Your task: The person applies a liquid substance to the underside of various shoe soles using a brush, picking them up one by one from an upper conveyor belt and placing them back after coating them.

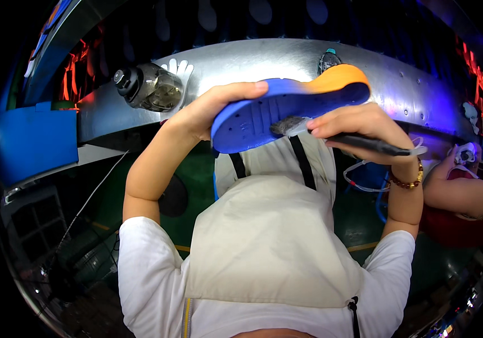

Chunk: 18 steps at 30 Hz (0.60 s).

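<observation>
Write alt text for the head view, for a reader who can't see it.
A left hand holds up a blue-and-orange shoe sole while the right hand holds a brush with its bristles on the blue part. Beyond, a dark-lidded bottle and a white glove lie on a metal bench.

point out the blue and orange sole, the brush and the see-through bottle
Blue and orange sole (293, 106), head view: middle of its blue face
Brush (363, 142), head view: its dark handle
See-through bottle (160, 88), head view: side of its body
</observation>
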{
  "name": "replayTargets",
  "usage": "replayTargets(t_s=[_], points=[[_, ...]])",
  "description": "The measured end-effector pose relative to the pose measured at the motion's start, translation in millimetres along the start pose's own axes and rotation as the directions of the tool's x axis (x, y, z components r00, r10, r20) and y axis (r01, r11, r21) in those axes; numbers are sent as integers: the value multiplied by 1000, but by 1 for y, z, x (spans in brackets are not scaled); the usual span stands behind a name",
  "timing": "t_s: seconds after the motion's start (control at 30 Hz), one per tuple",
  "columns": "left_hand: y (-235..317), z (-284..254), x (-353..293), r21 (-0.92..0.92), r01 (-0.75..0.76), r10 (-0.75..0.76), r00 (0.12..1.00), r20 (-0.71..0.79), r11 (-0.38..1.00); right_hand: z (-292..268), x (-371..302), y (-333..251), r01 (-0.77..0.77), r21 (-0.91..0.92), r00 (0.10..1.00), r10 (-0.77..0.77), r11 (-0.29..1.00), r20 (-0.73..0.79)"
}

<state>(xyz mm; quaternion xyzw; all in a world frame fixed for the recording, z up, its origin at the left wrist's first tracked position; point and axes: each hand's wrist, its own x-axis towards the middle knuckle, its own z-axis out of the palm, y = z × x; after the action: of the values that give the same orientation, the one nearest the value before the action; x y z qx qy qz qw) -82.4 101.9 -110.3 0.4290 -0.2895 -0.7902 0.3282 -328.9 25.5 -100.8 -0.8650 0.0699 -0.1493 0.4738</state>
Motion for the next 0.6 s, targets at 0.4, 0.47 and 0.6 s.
replayTargets(t_s=[0.4,0.47,0.6], points=[[-5,-8,-5,162,42,-16,987,-160,986,-6,-16,12,-62,-118,998,64,991,15],[-6,-9,-2,34,-18,21,996,-87,999,-8,-18,7,-121,-35,992,122,992,14],[-15,-7,8,-249,-62,70,997,25,967,4,-3,-4,-111,339,980,160,934,-119]])
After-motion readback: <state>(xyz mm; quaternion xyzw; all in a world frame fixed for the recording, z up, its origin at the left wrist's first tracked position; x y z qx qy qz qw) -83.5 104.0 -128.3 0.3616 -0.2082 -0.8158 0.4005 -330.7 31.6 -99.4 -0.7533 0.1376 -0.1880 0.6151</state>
